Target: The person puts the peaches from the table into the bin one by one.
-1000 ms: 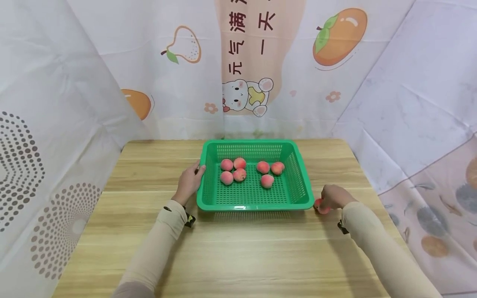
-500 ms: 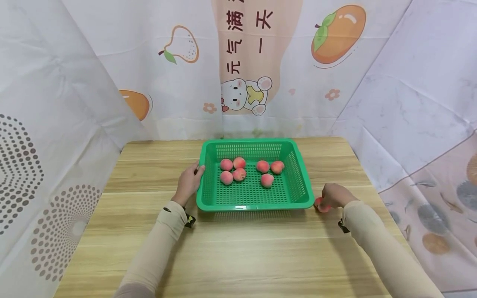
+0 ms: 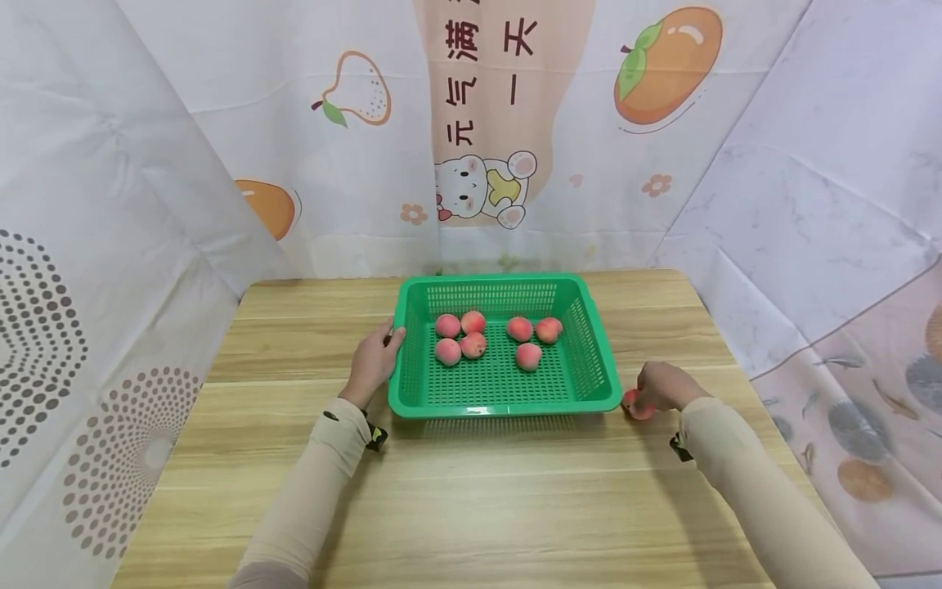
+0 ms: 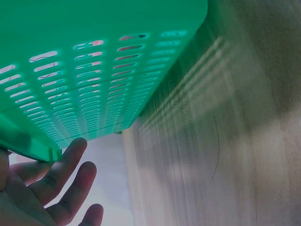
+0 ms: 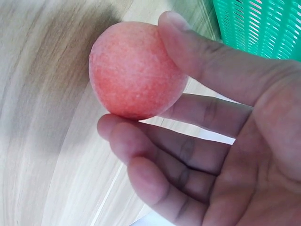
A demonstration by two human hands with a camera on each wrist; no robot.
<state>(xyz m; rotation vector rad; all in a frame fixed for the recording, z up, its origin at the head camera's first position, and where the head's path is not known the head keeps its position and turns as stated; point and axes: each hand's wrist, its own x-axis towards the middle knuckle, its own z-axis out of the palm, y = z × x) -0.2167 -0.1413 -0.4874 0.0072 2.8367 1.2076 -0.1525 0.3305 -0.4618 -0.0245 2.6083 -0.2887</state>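
Note:
A green plastic basket (image 3: 508, 411) with slotted walls stands on the table, holding several pinkish-red peaches (image 3: 527, 357). My left hand (image 3: 371, 360) grips the basket's left rim; in the left wrist view, the fingers (image 4: 70, 157) reach beneath the rim's edge. Just off the basket's front right corner, my right hand (image 3: 668, 387) holds another peach (image 3: 637, 406). Seen from the right wrist, that peach (image 5: 136, 70) sits between the thumb on one side and the fingertips on the other, low over the wood. From the head view, part of it is hidden behind the hand.
The wooden table (image 3: 471, 499) carries the basket near its back edge. Behind it hangs a printed white curtain (image 3: 294, 147), with further patterned cloths on the left and right. Inside the basket, the peaches lie in a left cluster and a right group of three.

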